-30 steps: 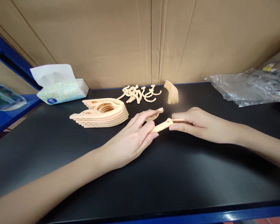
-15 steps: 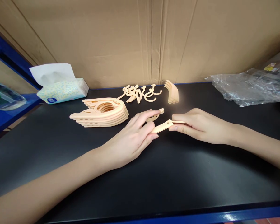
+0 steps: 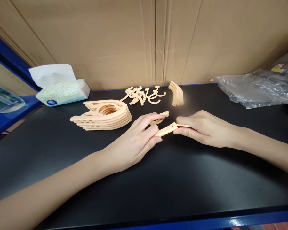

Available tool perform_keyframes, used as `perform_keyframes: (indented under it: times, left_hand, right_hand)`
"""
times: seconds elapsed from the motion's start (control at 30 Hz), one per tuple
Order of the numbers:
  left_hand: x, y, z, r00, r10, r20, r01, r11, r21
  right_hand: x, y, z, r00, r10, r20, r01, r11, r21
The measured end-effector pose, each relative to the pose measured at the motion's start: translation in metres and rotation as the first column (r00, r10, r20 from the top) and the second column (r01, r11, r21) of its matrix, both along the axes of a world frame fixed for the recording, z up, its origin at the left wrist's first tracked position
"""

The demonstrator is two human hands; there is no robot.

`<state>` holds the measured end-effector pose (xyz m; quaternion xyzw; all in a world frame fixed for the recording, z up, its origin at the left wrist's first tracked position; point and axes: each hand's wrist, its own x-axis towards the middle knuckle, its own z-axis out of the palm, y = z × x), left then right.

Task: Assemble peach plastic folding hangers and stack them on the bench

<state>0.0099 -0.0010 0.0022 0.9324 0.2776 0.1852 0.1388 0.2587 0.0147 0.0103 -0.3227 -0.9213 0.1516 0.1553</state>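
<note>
My left hand [image 3: 136, 140] is closed on a beige plastic hanger [image 3: 166, 130], tilted above the black table. Its curved far arm [image 3: 158, 120] shows past my index finger. From the right, my right hand [image 3: 201, 129] pinches a thin beige hanger piece [image 3: 184, 125] between thumb and fingers. That piece meets the end of the hanger; most of it is hidden in my grip, so its full shape cannot be seen. Left of my hands lies a neat stack of beige folding hangers [image 3: 105, 119].
Loose beige hanger hooks [image 3: 136, 95] lie in a heap at the back, beside a small stack of curved hanger arms [image 3: 177, 94]. A tissue pack [image 3: 64, 92] stands back left, a clear plastic bag [image 3: 249, 88] back right. Cardboard [image 3: 110, 44] walls the rear edge.
Both hands keep the same grip on the hanger and the thin piece. The view has shifted very slightly; nothing else visibly differs.
</note>
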Motion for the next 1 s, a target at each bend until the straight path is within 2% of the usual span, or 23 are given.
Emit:
perform_keyframes:
  times: [0.17,0.4,0.73,1.0]
  left_hand:
    - [-0.001,0.0014,0.0008,0.999,-0.017,0.034,0.019,0.999,-0.049]
    - [-0.0022,0.004,-0.0002,0.998,-0.041,0.044,0.042,0.999,-0.026]
    - [-0.0023,0.0048,0.0006,0.998,-0.049,0.05,0.053,0.996,-0.065]
    - [-0.0029,0.0047,0.0019,0.997,-0.053,0.057,0.057,0.996,-0.074]
  right_hand:
    - [-0.0004,-0.0013,0.0028,0.999,0.03,-0.03,-0.029,0.999,0.023]
    - [-0.001,-0.002,0.0014,0.997,0.069,-0.038,-0.068,0.998,0.018]
    - [-0.0009,-0.0038,-0.0024,0.998,0.056,-0.019,-0.054,0.992,0.111]
    - [-0.0014,-0.0038,-0.0009,1.0,0.027,0.008,-0.028,0.991,0.13]
